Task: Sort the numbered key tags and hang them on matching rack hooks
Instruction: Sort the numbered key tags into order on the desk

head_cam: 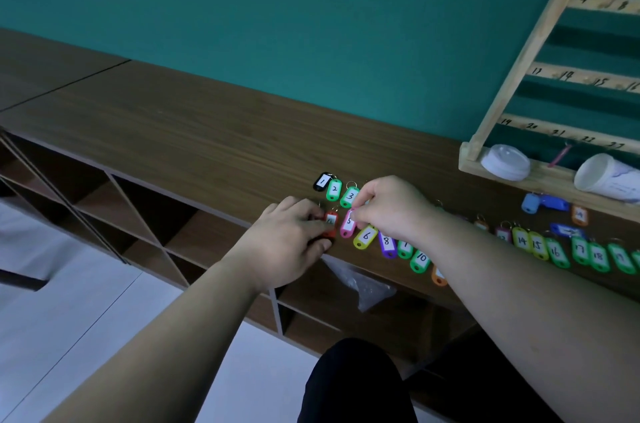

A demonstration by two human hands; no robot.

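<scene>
Numbered key tags lie in a row along the brown counter [194, 131]. A black tag 1 [322, 181], green tag 2 [334, 189] and green tag 3 [349, 197] sit at the left end. My left hand [291, 235] pinches the red tag 4 [330, 221]. My right hand [391, 206] pinches the top of the pink tag 5 [348, 223]. Yellow tag 6 [366, 236], purple tag 8 [387, 243] and green tag 10 [420, 258] follow, then green and yellow tags 14 to 19 [557, 251]. The wooden rack [540, 27] with numbered hook rails leans on the green wall at right.
A white lid [505, 161] and a white cup [604, 176] lying on its side rest on the rack's base. Blue tags [545, 202] and an orange tag [579, 214] lie below them. Open shelf compartments sit under the counter, one holding a clear plastic bag [363, 285].
</scene>
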